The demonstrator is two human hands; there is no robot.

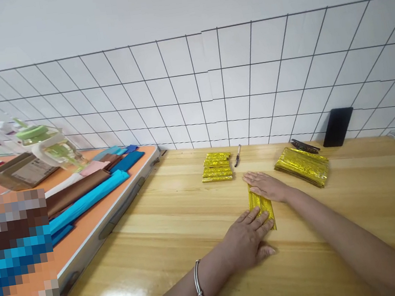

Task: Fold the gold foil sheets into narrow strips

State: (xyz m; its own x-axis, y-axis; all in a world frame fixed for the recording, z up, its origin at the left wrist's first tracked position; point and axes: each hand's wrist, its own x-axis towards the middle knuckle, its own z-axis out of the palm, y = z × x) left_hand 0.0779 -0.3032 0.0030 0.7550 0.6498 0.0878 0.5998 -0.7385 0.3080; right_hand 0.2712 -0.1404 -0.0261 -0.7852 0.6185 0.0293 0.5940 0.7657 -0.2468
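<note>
A shiny gold foil strip with lengthwise folds lies on the wooden table under both of my hands. My left hand rests flat across its near end, fingers stretched out and thumb apart. At the far end, my right hand lies with its fingers extended over the foil, covering that edge. Beyond my hands, a small group of folded gold foil pieces lies to the left. A thicker stack of gold foil sheets sits to the right of my right hand.
A pen lies near the wall. Behind the thick stack is a black stapler, and a dark phone leans on the tiled wall. On the left, an orange table carries folded fabrics, a cardboard box and a green-lidded bottle.
</note>
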